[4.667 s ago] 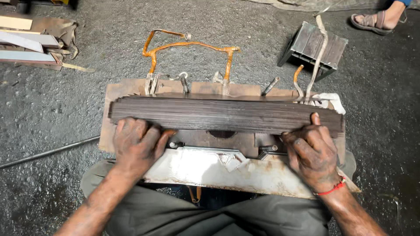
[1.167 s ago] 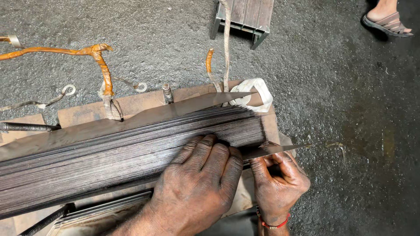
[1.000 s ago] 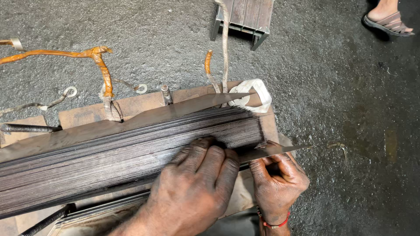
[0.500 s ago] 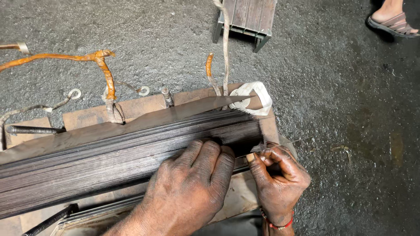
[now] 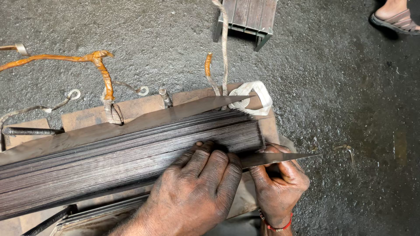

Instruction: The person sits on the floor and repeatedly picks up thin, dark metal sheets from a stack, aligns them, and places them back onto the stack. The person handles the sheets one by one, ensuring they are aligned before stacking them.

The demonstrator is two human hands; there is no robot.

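Left hand [image 5: 199,188]: lay flat, fingers apart, on stack of thin steel sheets [image 5: 122,153].
Right hand [image 5: 278,183]: pinched one sheet [image 5: 280,158] at stack's 3 o'clock end.
Handling: sheet likely thin, springy, sharp-edged; grip flat faces.

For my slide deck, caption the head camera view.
Left hand presses a stack of thin metal sheets while right hand holds one pointed strip.

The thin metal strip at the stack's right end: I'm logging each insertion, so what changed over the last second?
The right hand slid the pointed strip rightward, so its tip sticks out past the stack again. The left hand stayed pressed flat on the stack of laminations; the orange-sleeved leads did not move.
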